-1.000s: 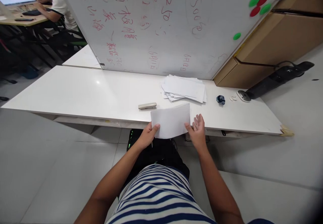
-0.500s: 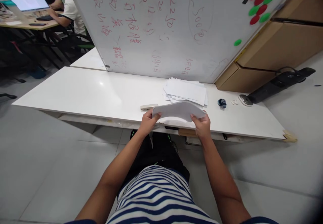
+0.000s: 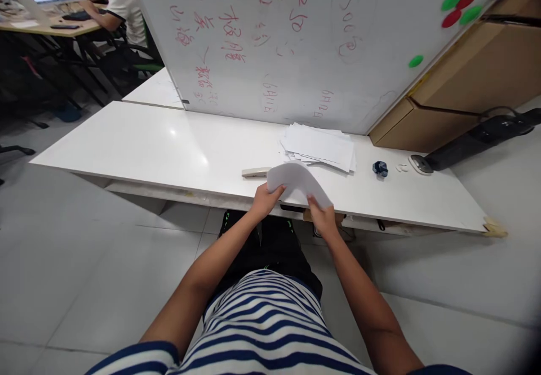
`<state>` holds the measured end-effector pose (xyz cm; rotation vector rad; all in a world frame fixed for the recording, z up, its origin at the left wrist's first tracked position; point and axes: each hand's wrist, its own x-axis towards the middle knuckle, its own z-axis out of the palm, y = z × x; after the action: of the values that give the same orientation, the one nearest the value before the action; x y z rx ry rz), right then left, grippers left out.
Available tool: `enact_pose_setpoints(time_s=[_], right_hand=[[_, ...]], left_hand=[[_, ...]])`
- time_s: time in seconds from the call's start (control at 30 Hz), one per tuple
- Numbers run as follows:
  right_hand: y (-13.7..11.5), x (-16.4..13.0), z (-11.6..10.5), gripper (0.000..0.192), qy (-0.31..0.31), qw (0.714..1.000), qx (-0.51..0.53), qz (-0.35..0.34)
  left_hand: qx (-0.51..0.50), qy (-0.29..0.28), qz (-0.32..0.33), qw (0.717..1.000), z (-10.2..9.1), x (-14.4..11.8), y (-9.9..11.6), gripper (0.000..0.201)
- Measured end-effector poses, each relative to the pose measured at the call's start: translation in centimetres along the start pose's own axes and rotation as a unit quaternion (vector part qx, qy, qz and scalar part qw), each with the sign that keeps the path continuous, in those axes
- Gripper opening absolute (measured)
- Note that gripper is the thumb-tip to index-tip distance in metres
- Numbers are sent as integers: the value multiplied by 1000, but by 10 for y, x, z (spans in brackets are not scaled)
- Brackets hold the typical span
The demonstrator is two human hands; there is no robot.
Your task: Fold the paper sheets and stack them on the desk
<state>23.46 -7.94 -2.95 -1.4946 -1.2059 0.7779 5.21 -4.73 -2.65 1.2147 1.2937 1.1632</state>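
Observation:
Between my two hands a stack of white paper [image 3: 293,179] is held up over the table's front edge, bowed upward in the middle. My left hand [image 3: 267,199] is closed on its left end, thumb on the near face. On the right end my right hand [image 3: 322,216] grips it the same way. Just left of the stack lies a beige stapler [image 3: 256,173], partly behind the paper. Farther back, a loose, uneven pile of white sheets [image 3: 320,144] rests flat on the table.
The white table [image 3: 147,138] meets a whiteboard [image 3: 304,54] with red writing. To the right are a small dark-blue object [image 3: 380,168], a black cylindrical device [image 3: 473,141] lying tilted and cardboard boxes [image 3: 465,76]. A person in a white shirt [image 3: 129,12] sits at a desk far left.
My hands have come closer together, and the paper between them has bent into a higher arch. The camera view has shifted slightly.

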Motion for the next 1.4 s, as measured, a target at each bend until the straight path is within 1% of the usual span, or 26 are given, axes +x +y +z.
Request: enact_pose_setpoints(time_s=[0.07, 0.13, 0.17, 0.23, 0.27, 0.3, 0.33, 0.37, 0.4, 0.43, 0.5, 0.53, 0.57, 0.63, 0.8, 0.87, 1.0, 1.1, 1.27, 1.4], right_hand=[[7, -11, -4, 45, 21, 1000, -9, -4], [16, -24, -12, 43, 77, 996, -32, 17], [20, -31, -17, 43, 107, 993, -40, 37], [27, -44, -26, 43, 140, 986, -36, 86], [29, -49, -29, 43, 142, 983, -18, 112], [30, -53, -31, 42, 134, 981, 7, 137], [30, -55, -32, 40, 121, 979, 35, 159], [28, -56, -32, 38, 105, 977, 62, 177], [26, -55, -30, 35, 90, 974, 85, 190], [22, -52, -29, 32, 81, 971, 102, 198], [13, -44, -24, 27, 65, 969, 116, 209], [9, -39, -22, 26, 57, 968, 118, 213], [5, -33, -20, 25, 44, 968, 118, 217], [-3, -23, -16, 24, 10, 969, 114, 219], [-16, -2, -5, 22, -55, 965, 98, 238], [-17, 3, 1, 21, -82, 960, 92, 251], [-16, 5, 9, 21, -100, 957, 85, 259], [-13, 5, 11, 21, -112, 955, 82, 262], [-5, 8, 8, 18, -131, 952, 81, 263], [5, 11, 3, 17, -134, 952, 99, 256]], left_hand=[[3, -14, 7, 1000, -1, -2, 5, 29], [-1, -36, 40, 999, -7, -2, 14, 31], [-2, -36, 62, 997, -13, 1, 20, 34], [14, -3, 104, 994, -28, 13, 30, 37], [40, 25, 118, 992, -37, 23, 35, 38], [86, 54, 127, 987, -45, 35, 38, 40], [160, 73, 130, 976, -52, 48, 41, 42], [249, 81, 124, 957, -58, 61, 41, 42], [333, 74, 114, 933, -63, 73, 41, 43], [396, 67, 96, 911, -65, 85, 38, 45], [474, 41, 57, 878, -67, 102, 31, 55], [493, 25, 38, 869, -67, 108, 27, 60], [504, 9, 24, 863, -67, 112, 23, 64], [515, -22, 16, 857, -68, 118, 17, 69], [520, -105, 63, 845, -73, 127, 14, 71], [520, -124, 70, 842, -74, 130, 13, 70], [520, -128, 71, 841, -74, 130, 9, 69], [527, -127, 65, 838, -73, 129, 8, 67], [552, -128, 42, 823, -69, 126, 13, 67], [576, -107, 12, 811, -65, 125, 14, 67]])
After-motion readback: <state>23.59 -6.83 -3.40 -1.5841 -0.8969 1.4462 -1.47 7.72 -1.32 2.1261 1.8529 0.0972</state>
